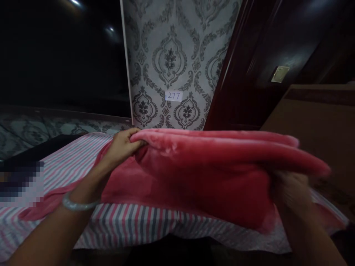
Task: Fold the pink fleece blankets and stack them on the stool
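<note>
A thick red plush blanket [199, 166] is held up in folded layers between my two hands. My left hand [126, 142] pinches its upper left corner, thumb in front and fingers behind. At the right end, my right hand [294, 188] is blurred by motion and partly hidden by the cloth; it grips the blanket from below and behind. The blanket's lower part spreads over a striped cloth [133, 221] in pink, grey and white. A pale bangle [79, 203] sits on my left wrist.
A large dark television screen [61, 55] stands at the left. Behind is patterned wallpaper [169, 59] with a paper label [173, 96] reading 277. To the right are a dark red door [249, 66] and a cardboard box [313, 125]. A pixelated patch covers the left edge.
</note>
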